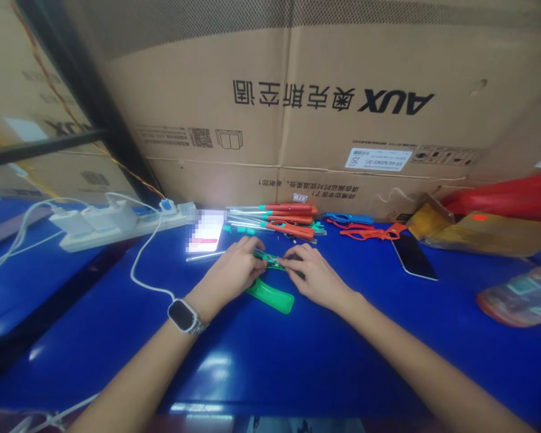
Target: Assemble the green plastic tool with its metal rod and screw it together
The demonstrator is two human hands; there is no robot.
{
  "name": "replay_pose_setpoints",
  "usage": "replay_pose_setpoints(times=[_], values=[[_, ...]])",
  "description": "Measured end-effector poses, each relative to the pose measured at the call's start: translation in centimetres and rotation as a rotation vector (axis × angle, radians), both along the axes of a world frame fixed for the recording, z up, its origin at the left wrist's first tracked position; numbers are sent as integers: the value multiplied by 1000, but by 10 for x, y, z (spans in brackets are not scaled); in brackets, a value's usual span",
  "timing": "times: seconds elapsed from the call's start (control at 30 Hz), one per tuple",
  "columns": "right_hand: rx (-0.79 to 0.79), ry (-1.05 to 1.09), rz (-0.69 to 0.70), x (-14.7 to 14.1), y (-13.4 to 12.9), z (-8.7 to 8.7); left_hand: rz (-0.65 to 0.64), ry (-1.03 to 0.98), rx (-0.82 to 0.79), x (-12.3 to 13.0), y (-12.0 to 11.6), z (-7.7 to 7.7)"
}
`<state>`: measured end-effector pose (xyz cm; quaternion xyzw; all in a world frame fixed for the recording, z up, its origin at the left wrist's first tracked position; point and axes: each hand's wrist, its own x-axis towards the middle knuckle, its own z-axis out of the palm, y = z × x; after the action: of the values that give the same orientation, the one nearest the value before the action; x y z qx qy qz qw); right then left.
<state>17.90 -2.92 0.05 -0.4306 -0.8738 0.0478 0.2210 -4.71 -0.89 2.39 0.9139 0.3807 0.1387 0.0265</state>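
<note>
My left hand (pixel 237 264), with a watch at the wrist, is closed on the left part of a teal long-nosed lighter (pixel 270 260). A thin metal tube (pixel 205 256) sticks out to the left of that hand, in line with the lighter. My right hand (pixel 313 270) pinches at the lighter's right end, where small inner parts show in the open handle. Its fingertips partly hide those parts. Just below my hands, a curved bright green plastic shell (pixel 273 296) lies on the blue table (pixel 270 355).
Behind my hands lies a pile of red and orange long-nosed lighters (pixel 293 219). Blue and orange plastic frames (pixel 369 225) and a dark phone (pixel 413 257) are to its right. A lit screen (pixel 210 231), a power strip (pixel 126 227) and a white cable (pixel 137 276) are left. A large carton (pixel 320 132) stands behind.
</note>
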Motion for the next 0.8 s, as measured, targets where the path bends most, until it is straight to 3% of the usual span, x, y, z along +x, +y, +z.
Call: replay_pose_setpoints(times=[0.2, 0.4, 0.6, 0.8], values=[[-52, -33, 38, 6, 3, 4, -35, -81, -123, -3, 8, -8], [-33, -94, 21, 3, 4, 5, 50, -191, -203, -10, 12, -8], [-25, -190, -13, -1, -1, 8, 30, -444, -495, -23, 19, -9], [46, -165, -21, -1, -2, 6, 18, -322, -309, -23, 23, -7]])
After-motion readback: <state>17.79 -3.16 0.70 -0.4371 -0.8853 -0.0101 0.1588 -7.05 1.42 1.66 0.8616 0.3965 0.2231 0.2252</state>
